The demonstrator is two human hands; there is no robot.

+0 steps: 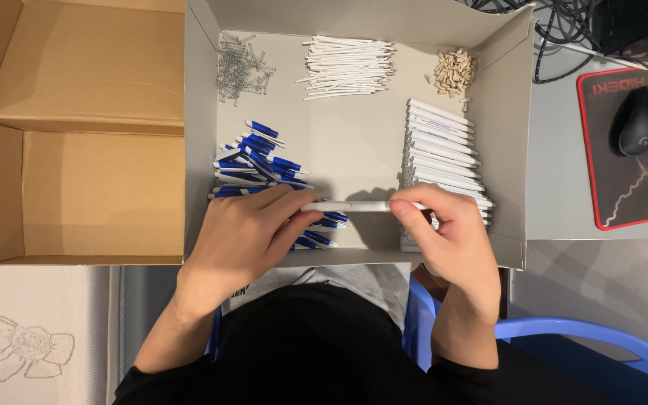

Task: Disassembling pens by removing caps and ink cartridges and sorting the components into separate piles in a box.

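Note:
A white pen barrel (pixel 358 206) lies level between my two hands, over the near part of a shallow grey tray (pixel 354 146). My left hand (pixel 245 236) pinches its left end, just above a heap of blue-and-white pen tops (pixel 264 161). My right hand (pixel 444 232) grips the right end, in front of a neat stack of white pen barrels (pixel 440 146). At the tray's far side lie a bundle of white ink refills (pixel 348 67), a pile of small metal springs (pixel 240 66) and a cluster of small beige pieces (pixel 454 73).
An open brown cardboard box (pixel 76 187) stands to the left of the tray. On the right sit a black mouse (pixel 639 120) on a dark red-edged mouse mat (pixel 631 195) and black cables (pixel 564 19). A blue chair frame (pixel 586 334) shows below.

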